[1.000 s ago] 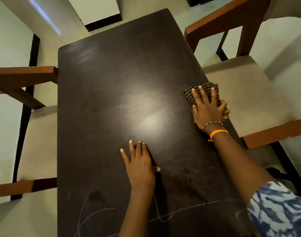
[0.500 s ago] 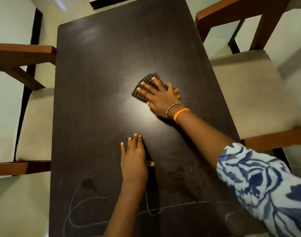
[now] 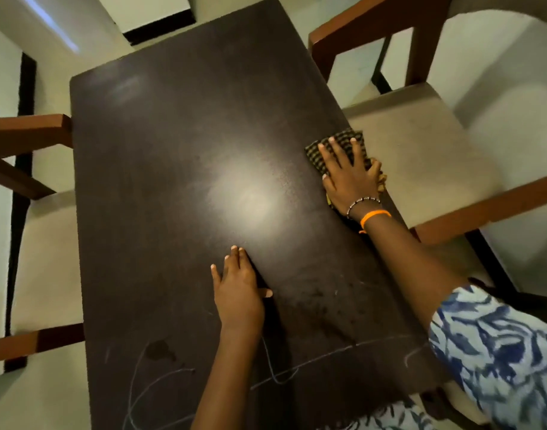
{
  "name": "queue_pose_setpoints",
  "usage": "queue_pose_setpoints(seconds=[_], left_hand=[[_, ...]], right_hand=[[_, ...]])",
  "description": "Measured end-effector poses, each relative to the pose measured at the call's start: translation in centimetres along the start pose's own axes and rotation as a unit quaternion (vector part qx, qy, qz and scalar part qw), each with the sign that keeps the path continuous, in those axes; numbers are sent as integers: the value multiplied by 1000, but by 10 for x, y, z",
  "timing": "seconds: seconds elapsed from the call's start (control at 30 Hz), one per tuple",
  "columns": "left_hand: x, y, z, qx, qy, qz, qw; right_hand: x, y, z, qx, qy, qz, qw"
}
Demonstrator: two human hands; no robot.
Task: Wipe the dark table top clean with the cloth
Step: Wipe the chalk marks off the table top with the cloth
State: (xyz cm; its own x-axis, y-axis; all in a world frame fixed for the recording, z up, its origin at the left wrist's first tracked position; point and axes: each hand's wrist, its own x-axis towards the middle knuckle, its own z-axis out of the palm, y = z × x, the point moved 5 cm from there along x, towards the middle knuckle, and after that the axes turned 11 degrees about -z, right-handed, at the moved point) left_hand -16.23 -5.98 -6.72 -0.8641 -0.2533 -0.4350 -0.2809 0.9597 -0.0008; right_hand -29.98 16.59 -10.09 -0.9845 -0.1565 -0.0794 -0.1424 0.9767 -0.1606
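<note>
The dark table top (image 3: pixel 179 144) fills the middle of the view. A folded checked cloth (image 3: pixel 335 147) lies at its right edge, partly hanging past it. My right hand (image 3: pixel 349 178) presses flat on the cloth with fingers spread. My left hand (image 3: pixel 238 293) rests flat on the table nearer to me, holding nothing. White chalk lines (image 3: pixel 278 378) and a dark stain (image 3: pixel 158 350) mark the near end of the table. Speckled dark spots (image 3: pixel 325 302) sit between my arms.
A wooden armchair with a pale seat (image 3: pixel 421 156) stands tight against the table's right side. Another chair's wooden arm (image 3: pixel 27 131) and seat (image 3: pixel 45 262) flank the left side. Pale floor lies beyond the far end.
My right hand has swept the cloth from the table's middle back to the right edge. My left hand has stayed planted in place.
</note>
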Motion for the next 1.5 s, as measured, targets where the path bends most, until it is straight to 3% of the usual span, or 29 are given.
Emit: queue_pose_setpoints(seconds=[0.17, 0.33, 0.5, 0.87, 1.07, 1.23, 1.37, 1.5], left_hand=[[-10, 3, 0, 13, -25, 3, 1000], [-33, 21, 13, 36, -32, 83, 995], [-41, 23, 23, 108, -34, 110, 987], [-43, 29, 22, 134, -28, 85, 987], [-43, 29, 22, 128, -29, 88, 987], [-41, 23, 24, 99, -32, 99, 990], [-42, 23, 23, 90, -32, 97, 991], [-41, 27, 25, 110, -30, 87, 990]], right_hand=[[-136, -22, 15, -9, -22, 15, 1000], [-232, -39, 27, -29, -16, 51, 998], [-195, -32, 21, -30, -10, 62, 998], [-23, 12, 4, 14, -27, 85, 996], [-127, 4, 10, -13, -40, -33, 999], [-247, -2, 16, -26, -14, -25, 999], [-231, -3, 17, -12, -11, -7, 1000], [-144, -3, 18, 24, -12, 31, 999]])
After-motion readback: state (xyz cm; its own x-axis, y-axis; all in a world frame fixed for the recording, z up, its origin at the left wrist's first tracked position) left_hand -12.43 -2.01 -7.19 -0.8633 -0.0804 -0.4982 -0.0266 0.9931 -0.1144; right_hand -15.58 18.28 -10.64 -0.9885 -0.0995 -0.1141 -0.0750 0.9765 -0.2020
